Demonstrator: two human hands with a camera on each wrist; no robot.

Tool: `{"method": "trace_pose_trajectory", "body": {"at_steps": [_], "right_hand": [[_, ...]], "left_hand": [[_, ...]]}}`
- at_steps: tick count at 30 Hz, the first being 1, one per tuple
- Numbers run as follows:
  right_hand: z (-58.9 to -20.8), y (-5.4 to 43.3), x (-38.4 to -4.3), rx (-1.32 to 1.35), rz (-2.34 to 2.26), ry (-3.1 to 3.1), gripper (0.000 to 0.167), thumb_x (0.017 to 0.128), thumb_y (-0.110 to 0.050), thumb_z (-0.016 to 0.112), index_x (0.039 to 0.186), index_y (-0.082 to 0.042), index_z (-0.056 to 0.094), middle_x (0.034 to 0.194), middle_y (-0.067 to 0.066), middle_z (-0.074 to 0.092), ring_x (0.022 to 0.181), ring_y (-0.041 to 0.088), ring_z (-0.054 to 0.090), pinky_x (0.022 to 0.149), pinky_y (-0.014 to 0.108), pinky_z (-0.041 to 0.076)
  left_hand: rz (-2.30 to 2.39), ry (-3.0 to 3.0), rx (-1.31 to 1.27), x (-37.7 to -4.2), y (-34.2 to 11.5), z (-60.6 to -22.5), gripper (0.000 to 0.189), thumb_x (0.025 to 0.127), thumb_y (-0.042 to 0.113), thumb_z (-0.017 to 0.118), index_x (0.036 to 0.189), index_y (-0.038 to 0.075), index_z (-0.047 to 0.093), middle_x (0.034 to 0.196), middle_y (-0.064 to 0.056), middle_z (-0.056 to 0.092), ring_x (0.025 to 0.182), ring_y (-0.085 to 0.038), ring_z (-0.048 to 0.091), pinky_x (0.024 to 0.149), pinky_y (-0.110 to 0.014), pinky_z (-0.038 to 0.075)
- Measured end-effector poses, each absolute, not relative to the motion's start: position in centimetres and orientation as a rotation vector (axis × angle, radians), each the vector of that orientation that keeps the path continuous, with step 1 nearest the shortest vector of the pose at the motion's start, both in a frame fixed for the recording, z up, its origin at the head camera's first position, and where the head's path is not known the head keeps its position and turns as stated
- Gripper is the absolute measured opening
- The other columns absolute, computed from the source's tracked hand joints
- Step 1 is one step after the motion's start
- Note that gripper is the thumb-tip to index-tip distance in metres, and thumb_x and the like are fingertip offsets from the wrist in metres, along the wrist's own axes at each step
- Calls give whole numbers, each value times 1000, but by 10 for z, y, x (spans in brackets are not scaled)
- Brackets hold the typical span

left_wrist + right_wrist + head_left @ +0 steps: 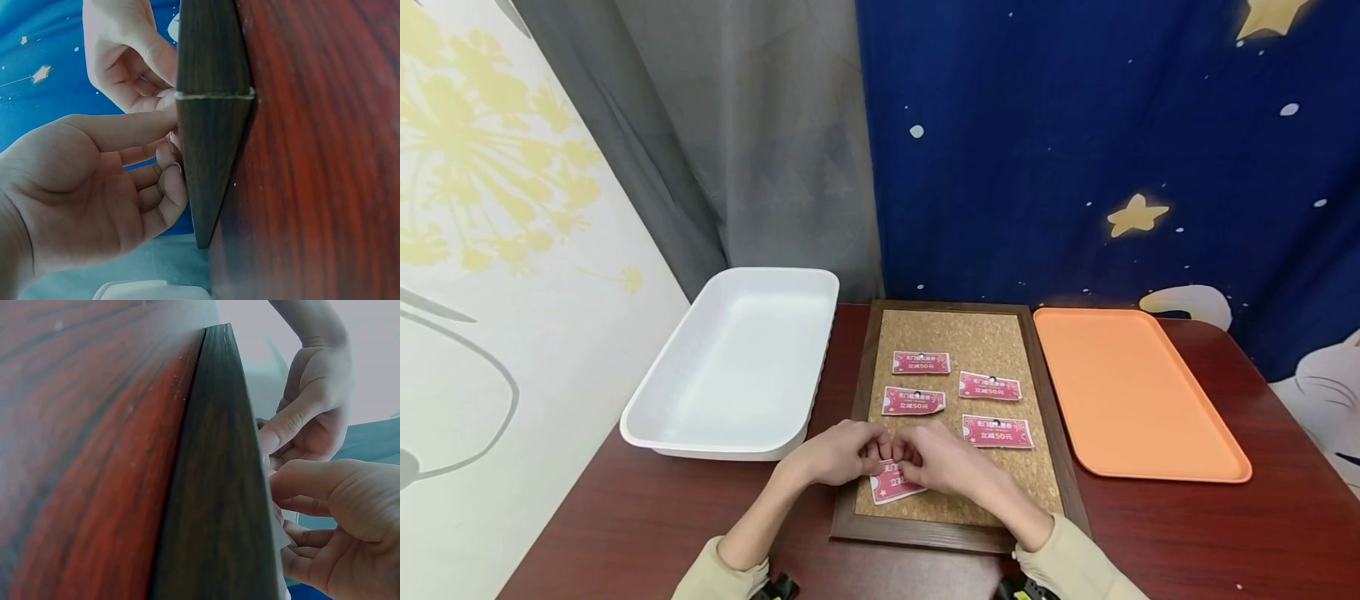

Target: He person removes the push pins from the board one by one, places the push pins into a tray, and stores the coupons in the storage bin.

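Observation:
At the lower left of a framed corkboard point(958, 508), both hands meet over a pink paper coupon point(891, 487) that lies slightly tilted. My left hand point(838, 452) pinches its upper left part between thumb and fingers. On the coupon's right side, my right hand point(947, 458) has curled fingers and thumb pinching the paper; a pale corner shows by those fingers in the right wrist view. Whether a pin is between the fingertips is hidden. More coupons, such as the upper left one point(921, 362) and lower right one point(997, 432), hang on the cork with dark pins at their tops.
A deep white tray point(647, 429) stands left of the board, and a flat orange tray point(1138, 392) lies to its right. The board's raised dark frame point(215, 131) rests on a reddish wooden table point(1172, 533). Curtains point(1000, 167) hang behind.

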State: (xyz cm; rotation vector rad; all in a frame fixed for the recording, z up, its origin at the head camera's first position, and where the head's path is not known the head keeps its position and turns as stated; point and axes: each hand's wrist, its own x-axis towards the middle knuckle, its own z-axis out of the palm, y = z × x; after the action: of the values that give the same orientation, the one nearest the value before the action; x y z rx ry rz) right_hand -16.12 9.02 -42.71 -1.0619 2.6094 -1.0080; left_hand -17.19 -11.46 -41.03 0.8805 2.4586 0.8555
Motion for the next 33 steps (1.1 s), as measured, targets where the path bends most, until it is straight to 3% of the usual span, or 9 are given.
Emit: {"method": "trace_pose_trajectory", "body": {"at_steps": [25, 33], "right_hand": [[-429, 95, -163, -1087, -1075, 2597, 16, 74, 4, 68, 80, -9, 61, 68, -8, 56, 58, -1, 49, 53, 19, 48], [-418, 108, -168, -1049, -1145, 2600, 17, 79, 3, 69, 83, -12, 60, 72, -9, 58, 64, 2, 54, 58, 22, 51]], "left_hand": [[896, 2453, 817, -171, -114, -408, 13, 90, -1, 68, 88, 10, 62, 67, 7, 50, 62, -5, 46, 59, -24, 38], [929, 2445, 805, -172, -116, -408, 12, 91, -2, 67, 88, 9, 64, 70, 5, 54, 65, -6, 47, 61, -24, 40]]}}
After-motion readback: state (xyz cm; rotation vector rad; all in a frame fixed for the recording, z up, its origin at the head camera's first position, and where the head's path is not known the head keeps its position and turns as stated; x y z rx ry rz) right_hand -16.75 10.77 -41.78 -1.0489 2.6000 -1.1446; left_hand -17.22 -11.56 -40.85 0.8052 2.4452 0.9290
